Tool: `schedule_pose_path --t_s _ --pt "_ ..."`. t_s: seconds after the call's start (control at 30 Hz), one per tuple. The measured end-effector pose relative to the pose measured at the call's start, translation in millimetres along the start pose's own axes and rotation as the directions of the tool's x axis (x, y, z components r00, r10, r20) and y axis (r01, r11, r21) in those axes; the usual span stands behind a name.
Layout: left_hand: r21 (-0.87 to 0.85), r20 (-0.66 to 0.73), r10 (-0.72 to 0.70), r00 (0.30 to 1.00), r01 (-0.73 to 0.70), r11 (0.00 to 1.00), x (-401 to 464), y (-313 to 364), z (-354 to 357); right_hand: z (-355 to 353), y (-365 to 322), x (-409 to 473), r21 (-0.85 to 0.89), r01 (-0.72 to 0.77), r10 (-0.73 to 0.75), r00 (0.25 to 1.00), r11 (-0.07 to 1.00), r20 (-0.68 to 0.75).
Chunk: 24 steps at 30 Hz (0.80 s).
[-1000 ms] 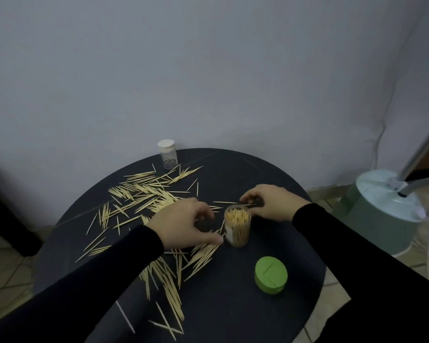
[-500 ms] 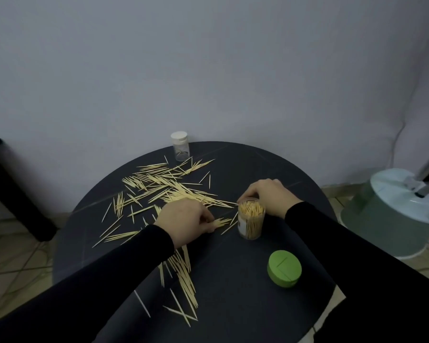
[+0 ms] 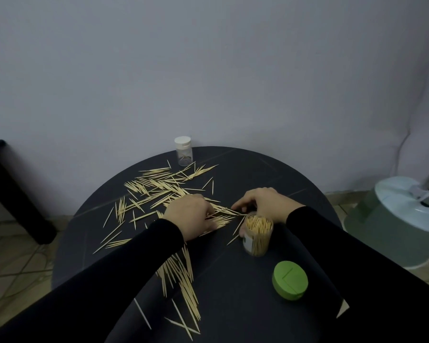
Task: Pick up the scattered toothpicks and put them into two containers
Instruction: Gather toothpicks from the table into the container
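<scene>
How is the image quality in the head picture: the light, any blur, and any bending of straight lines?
Head view: the light is dim and even, with no glare or hard shadows. The toothpicks stand out pale against the dark table. The left hand and right hand look slightly soft. The wide lens bends the wall edge at the right and the sleeves at the bottom.

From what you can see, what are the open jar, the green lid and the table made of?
Open jar: seems clear plastic or glass; the toothpicks show through its wall.
Green lid: likely matte plastic, with even colour and moulded lines.
Table: dark matte top with thin seams; material unclear.
</scene>
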<state>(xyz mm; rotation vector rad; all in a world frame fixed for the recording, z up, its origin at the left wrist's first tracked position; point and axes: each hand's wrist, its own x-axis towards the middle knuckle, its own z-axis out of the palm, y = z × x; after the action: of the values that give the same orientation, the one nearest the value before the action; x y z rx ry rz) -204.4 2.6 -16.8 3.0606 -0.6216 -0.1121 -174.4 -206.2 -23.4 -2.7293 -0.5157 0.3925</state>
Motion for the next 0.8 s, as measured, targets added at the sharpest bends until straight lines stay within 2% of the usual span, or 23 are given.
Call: schedule_pose_path --t_s 0.23,0.37,0.43,0.53,0.8 --pt "0.007 -0.004 -0.001 1.000 0.001 1.000 -1 -2 -4 1 8 3 0.062 -0.009 0.012 0.998 0.998 -0.062" --pt "0.008 0.036 -0.005 0.999 0.005 1.000 -1 -4 -7 2 9 4 -0.023 -0.026 0.022 0.991 0.999 -0.135" --pt "0.014 0.038 -0.004 0.999 0.004 1.000 -1 -3 -7 4 8 4 -0.049 -0.015 0.008 0.992 0.999 -0.128" --pt "0.046 0.013 0.004 1.000 -0.005 0.999 1 1 -5 7 6 6 -0.071 0.008 -0.016 0.993 0.997 -0.116" --pt "0.119 -0.117 0.032 0.993 -0.018 0.993 0 10 5 10 7 5 -0.181 0.078 -0.127 0.953 0.980 -0.275"
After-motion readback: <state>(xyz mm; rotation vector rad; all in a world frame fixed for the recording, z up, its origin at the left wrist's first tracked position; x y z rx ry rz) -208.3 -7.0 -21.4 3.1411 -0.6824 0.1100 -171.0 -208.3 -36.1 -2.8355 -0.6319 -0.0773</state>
